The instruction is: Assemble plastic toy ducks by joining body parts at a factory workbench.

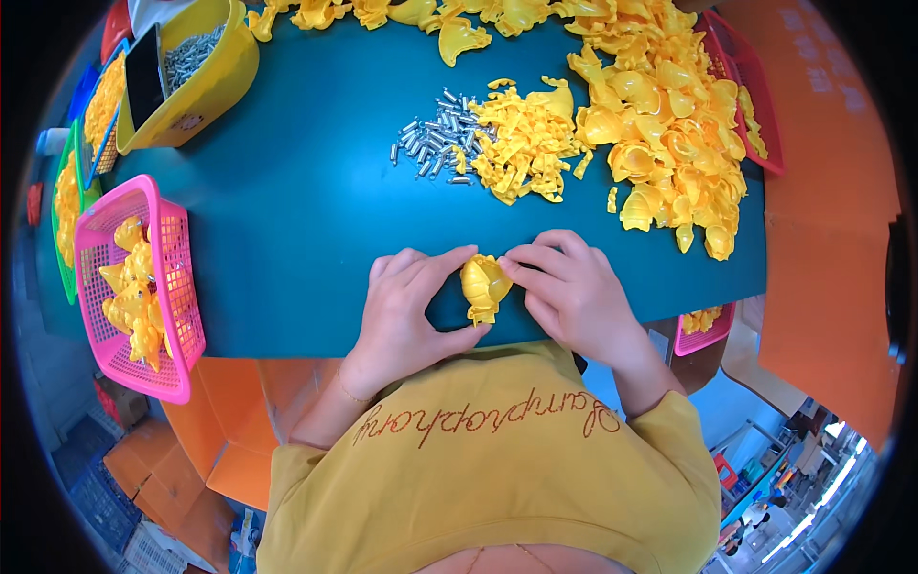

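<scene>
A rounded yellow plastic shell piece (pixel 484 287) is held between my hands above the near edge of the table. My left hand (pixel 406 298) grips it from the left, index finger at its top and thumb at its lower end. With fingertips pinched at its upper right edge, my right hand (pixel 579 295) also holds it. Beyond the hands lies a heap of small yellow plastic parts (pixel 524 143), and touching it on the left is a pile of small metal springs (pixel 438 136). A large heap of yellow shell pieces (pixel 660 115) covers the right side of the table.
On the left, a pink basket (pixel 177 277) holds assembled-looking yellow pieces. Behind it stands a yellow bin (pixel 234 72) of metal parts, with a dark flat panel (pixel 145 77) at its side. A red basket (pixel 773 143) sits beyond the right heap. The green-blue tabletop (pixel 306 191) lies between.
</scene>
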`<state>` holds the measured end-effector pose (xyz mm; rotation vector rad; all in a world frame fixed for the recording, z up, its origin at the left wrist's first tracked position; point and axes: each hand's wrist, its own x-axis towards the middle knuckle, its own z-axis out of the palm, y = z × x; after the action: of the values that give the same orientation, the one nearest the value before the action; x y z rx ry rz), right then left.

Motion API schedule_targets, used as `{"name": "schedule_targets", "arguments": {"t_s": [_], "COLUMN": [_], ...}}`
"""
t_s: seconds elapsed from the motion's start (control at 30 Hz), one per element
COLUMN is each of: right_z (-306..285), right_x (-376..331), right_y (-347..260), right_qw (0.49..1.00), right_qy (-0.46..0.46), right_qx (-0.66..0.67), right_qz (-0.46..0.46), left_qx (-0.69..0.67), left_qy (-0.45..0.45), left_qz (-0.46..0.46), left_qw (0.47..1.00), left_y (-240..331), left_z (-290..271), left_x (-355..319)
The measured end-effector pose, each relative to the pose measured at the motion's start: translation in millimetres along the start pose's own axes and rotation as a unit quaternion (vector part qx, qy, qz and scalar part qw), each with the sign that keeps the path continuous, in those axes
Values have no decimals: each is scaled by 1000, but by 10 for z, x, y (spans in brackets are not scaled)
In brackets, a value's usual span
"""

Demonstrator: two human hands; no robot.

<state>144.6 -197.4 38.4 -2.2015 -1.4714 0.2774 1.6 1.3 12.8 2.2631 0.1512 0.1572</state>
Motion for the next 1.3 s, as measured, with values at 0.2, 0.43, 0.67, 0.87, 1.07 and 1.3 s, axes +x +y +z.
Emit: {"name": "schedule_targets", "arguments": {"t_s": [0.2, 0.43, 0.67, 0.87, 1.07, 1.3], "right_z": [-78, 134, -51, -14, -46, -48], "right_x": [590, 1011, 665, 428, 446, 492], "right_y": [271, 198, 177, 404, 381, 374], "right_qw": [995, 983, 989, 980, 972, 963], "right_qy": [65, 27, 31, -6, -9, -26], "right_qx": [68, -162, 111, 125, 21, 5], "right_qz": [-39, -85, -88, -155, -233, -270], "left_qx": [-11, -28, -34, -49, -46, -52], "left_qy": [13, -1, -10, -39, -22, -27], "left_qz": [2, 8, -7, -9, -11, -15], "left_qw": [1000, 1000, 999, 998, 999, 998], "left_y": [10, 5, -49, -24, -32, 5], "left_z": [-4, -11, -16, -75, -45, -66], "left_x": [-12, -47, -57, -1, -22, -16]}}
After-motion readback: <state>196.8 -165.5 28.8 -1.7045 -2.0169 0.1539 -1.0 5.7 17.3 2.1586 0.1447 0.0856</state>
